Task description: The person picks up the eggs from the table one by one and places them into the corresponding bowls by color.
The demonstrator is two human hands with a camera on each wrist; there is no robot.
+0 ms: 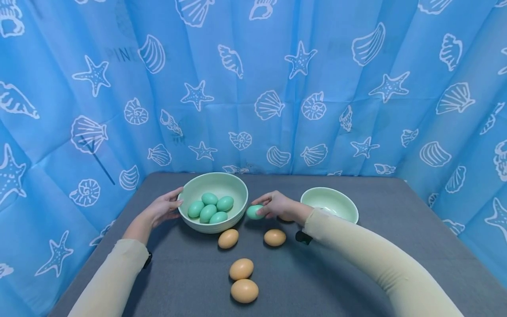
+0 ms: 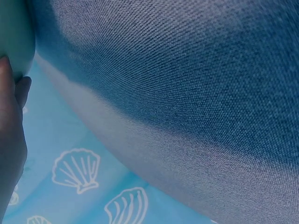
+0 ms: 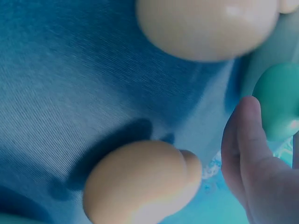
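Observation:
My right hand (image 1: 279, 205) pinches a green egg (image 1: 254, 212) just right of the large pale green bowl (image 1: 214, 227), above the table. In the right wrist view the fingers (image 3: 252, 135) lie along that egg's side. Several green eggs (image 1: 208, 213) lie together inside the large bowl. My left hand (image 1: 160, 208) touches the bowl's left side near the rim, its fingers fairly straight. The left wrist view catches only part of this hand (image 2: 9, 126) against the bowl's wall (image 2: 16, 37).
Brown eggs lie on the grey table (image 1: 178, 281): one by the bowl (image 1: 228, 238), one right of it (image 1: 275, 237), two nearer the front (image 1: 244, 291). Another (image 1: 285, 219) is mostly hidden beneath the right hand. A smaller pale green bowl (image 1: 348, 207) stands behind the right forearm.

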